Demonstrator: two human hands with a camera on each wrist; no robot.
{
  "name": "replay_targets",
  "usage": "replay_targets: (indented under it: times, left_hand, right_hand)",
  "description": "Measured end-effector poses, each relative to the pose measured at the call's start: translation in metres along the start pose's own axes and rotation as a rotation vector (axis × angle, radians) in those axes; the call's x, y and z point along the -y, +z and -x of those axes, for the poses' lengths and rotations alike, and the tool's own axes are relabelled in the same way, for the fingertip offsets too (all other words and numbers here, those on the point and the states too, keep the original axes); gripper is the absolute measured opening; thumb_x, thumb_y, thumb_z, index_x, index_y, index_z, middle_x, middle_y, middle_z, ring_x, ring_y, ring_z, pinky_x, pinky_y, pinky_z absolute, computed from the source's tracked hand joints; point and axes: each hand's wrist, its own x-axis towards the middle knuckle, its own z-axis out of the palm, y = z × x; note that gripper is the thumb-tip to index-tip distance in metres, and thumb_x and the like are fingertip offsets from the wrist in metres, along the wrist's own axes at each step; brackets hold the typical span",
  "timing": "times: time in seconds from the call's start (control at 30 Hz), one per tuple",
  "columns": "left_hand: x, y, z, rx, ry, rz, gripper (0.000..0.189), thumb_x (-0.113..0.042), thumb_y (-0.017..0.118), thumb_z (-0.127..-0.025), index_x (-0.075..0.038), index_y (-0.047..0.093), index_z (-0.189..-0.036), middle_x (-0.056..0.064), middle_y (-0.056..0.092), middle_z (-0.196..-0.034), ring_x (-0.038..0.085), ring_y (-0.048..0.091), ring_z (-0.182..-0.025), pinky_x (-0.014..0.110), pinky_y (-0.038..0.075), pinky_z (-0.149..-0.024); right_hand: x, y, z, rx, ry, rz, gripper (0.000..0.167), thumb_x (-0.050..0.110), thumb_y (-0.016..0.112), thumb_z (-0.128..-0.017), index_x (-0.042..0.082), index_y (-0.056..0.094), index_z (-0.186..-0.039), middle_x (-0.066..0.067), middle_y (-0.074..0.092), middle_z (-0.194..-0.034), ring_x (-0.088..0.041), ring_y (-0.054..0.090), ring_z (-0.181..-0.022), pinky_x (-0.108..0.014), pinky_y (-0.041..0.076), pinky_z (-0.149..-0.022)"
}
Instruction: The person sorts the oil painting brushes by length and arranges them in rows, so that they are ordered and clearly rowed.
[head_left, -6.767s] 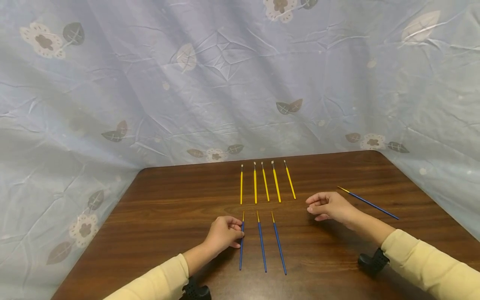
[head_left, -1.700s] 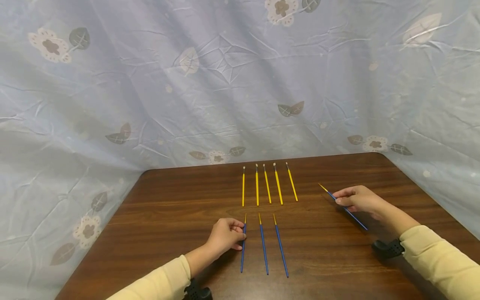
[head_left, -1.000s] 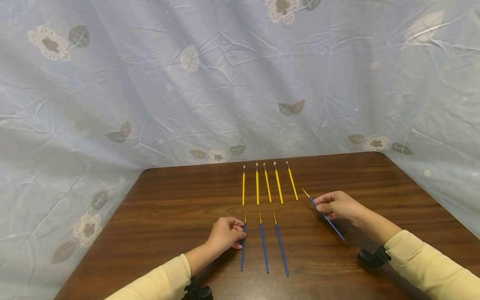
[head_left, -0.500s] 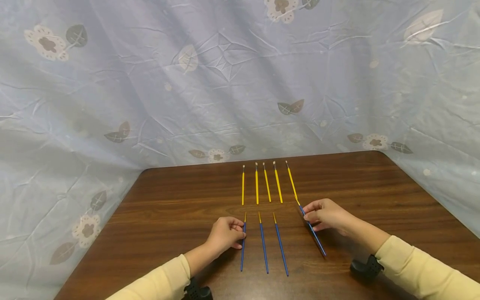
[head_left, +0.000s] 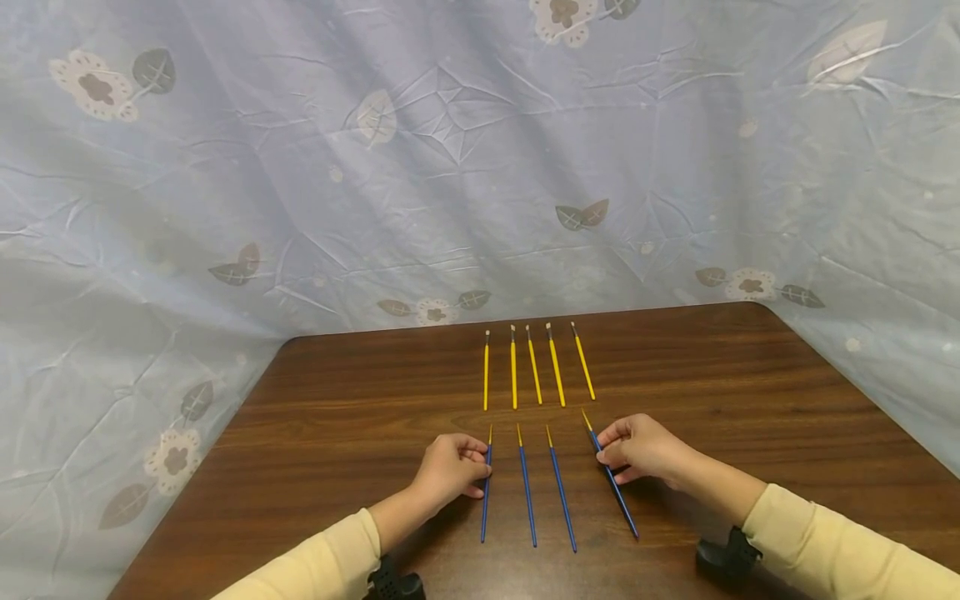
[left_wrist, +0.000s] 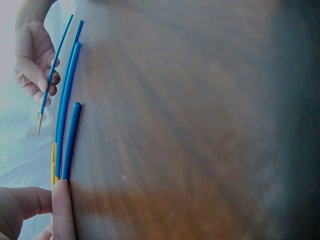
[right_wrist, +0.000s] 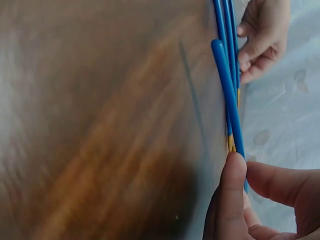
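In the head view my right hand point(head_left: 645, 452) pinches a blue paintbrush point(head_left: 619, 498) with a yellow tip, tilted, its handle end toward me. The right wrist view has thumb and fingers on this brush point(right_wrist: 227, 85), with a thin shadow apart from it on the table. My left hand point(head_left: 444, 472) pinches the leftmost blue paintbrush point(head_left: 484, 512) near its yellow end. Between the hands lie a second blue paintbrush point(head_left: 527, 496) and a third blue paintbrush point(head_left: 563, 500), roughly parallel, tips pointing away.
Beyond the blue brushes, several yellow paintbrushes point(head_left: 514, 375) lie in a row, bristles away from me. All rest on a brown wood-grain table point(head_left: 360, 375). A pale floral cloth point(head_left: 450, 167) hangs behind and at both sides.
My right hand, without a brush at first, took the blue paintbrush from the far right and carried it left and nearer, beside the other blue ones. My left hand has stayed put.
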Motion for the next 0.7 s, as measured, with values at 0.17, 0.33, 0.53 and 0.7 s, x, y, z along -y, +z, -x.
replay_targets:
  times: [0.17, 0.33, 0.53, 0.7]
  left_hand:
    - [0.0, 0.0, 0.001, -0.005, 0.002, 0.003, 0.025, 0.014, 0.069, -0.078, 0.012, 0.063, -0.102, 0.009, 0.06, -0.079, 0.013, 0.062, -0.062, 0.031, 0.06, -0.053]
    - [-0.001, 0.0, 0.002, -0.006, 0.002, 0.005, 0.025, 0.014, 0.069, -0.077, 0.013, 0.063, -0.102, 0.009, 0.06, -0.079, 0.013, 0.062, -0.062, 0.031, 0.06, -0.053]
    - [-0.001, -0.001, 0.002, 0.0, -0.001, 0.005, 0.026, 0.014, 0.069, -0.078, 0.013, 0.062, -0.103, 0.009, 0.06, -0.079, 0.013, 0.061, -0.062, 0.031, 0.06, -0.053]
    - [-0.002, -0.001, 0.002, -0.001, -0.001, 0.001, 0.026, 0.013, 0.069, -0.078, 0.013, 0.062, -0.103, 0.008, 0.06, -0.079, 0.013, 0.061, -0.062, 0.031, 0.06, -0.052]
  right_hand:
    - [-0.001, 0.006, 0.003, 0.001, 0.0, 0.007, 0.023, -0.003, 0.066, -0.087, -0.012, 0.057, -0.106, -0.014, 0.06, -0.088, -0.022, 0.06, -0.075, -0.034, 0.06, -0.063]
    - [-0.002, 0.01, 0.002, -0.036, 0.009, 0.02, 0.021, -0.004, 0.067, -0.086, -0.012, 0.058, -0.104, -0.014, 0.06, -0.086, -0.021, 0.06, -0.072, -0.033, 0.06, -0.062]
    - [-0.004, 0.014, 0.003, -0.075, -0.02, 0.058, 0.02, -0.004, 0.069, -0.085, -0.012, 0.058, -0.101, -0.014, 0.06, -0.084, -0.021, 0.061, -0.071, -0.034, 0.06, -0.06]
    - [-0.004, 0.018, 0.003, -0.103, -0.028, 0.086, 0.018, -0.005, 0.07, -0.083, -0.01, 0.059, -0.096, -0.013, 0.059, -0.081, -0.021, 0.061, -0.068, -0.033, 0.06, -0.059]
